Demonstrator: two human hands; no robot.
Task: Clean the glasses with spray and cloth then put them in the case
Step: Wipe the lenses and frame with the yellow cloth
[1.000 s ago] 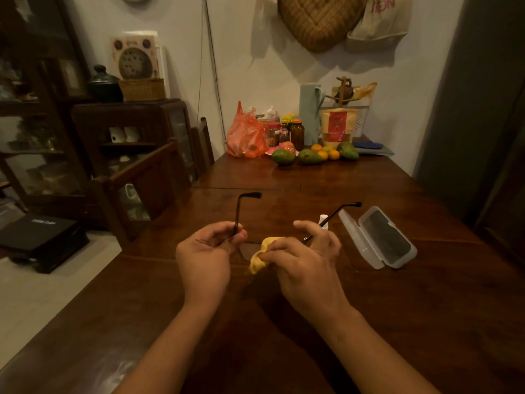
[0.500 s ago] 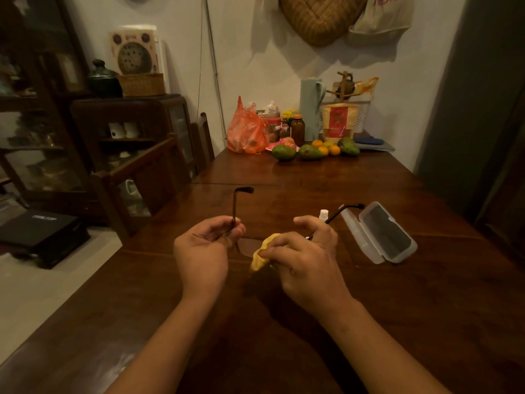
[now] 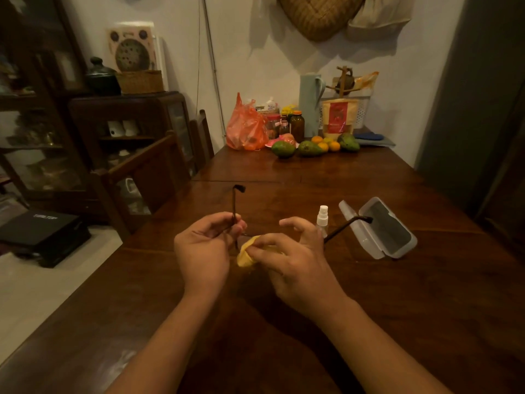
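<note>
Mid-wipe: left grip is pinching the dark thin-framed glasses near the left hinge, holding them over the dark wooden worktop; right grip is pinching the crumpled yellow cloth against a lens. Just beyond, the small clear spray bottle with white nozzle is standing untouched, so spraying is probably finished. At right, the open pale plastic case is lying with nothing inside: wiping and casing are remaining.

- Dim, warm room light; the wall brightest, dark at the right edge.
- A soft sheen streaks the bench.
- Wide-angle bending at the edges; fine detail soft.
</note>
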